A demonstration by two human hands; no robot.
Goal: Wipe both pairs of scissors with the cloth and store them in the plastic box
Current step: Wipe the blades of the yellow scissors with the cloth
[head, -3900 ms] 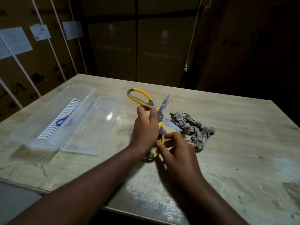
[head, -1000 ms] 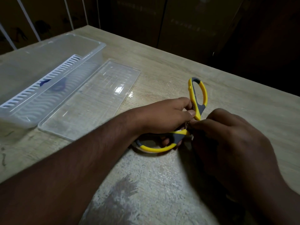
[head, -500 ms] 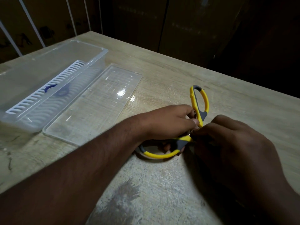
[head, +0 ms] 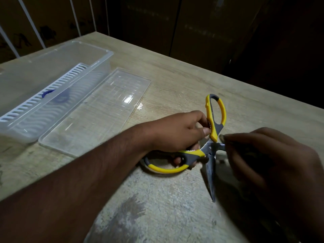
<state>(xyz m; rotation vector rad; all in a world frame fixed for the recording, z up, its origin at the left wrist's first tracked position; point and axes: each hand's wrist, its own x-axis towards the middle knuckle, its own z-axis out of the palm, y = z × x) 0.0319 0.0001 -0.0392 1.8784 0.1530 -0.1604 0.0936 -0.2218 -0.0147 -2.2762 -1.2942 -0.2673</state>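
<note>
The yellow-and-grey scissors (head: 209,148) are spread wide open above the wooden table (head: 175,81), right of centre in the head view. One handle loop stands up toward 12 o'clock, the other lies out toward 9 o'clock, low over the table top. The one blade that shows runs from the pivot toward 6 o'clock, tip nearest the camera; so that arm's long axis runs 12 to 6. The second blade heads toward 3 o'clock and is hidden at once behind the right hand.

The left hand (head: 177,132) comes in from 8 o'clock and lies at 9 o'clock of the pivot, in the angle between the two handles. Its fingers are curled: fingertips press the shank of the upright handle, and lower fingers reach through the flat loop.

The right hand (head: 273,162) sits at 3 o'clock of the pivot, fingers bent and pinched together at the hidden blade's root. A small scrap of the cloth (head: 221,137) peeps out at its fingertips; the rest is hidden.

Well apart, at 10 o'clock, stands the clear plastic box (head: 98,57), open, with a white slotted insert (head: 52,88) and the blue scissors (head: 48,92) inside. Its lid (head: 98,109) lies flat just beside it, on the side nearer the hands
</note>
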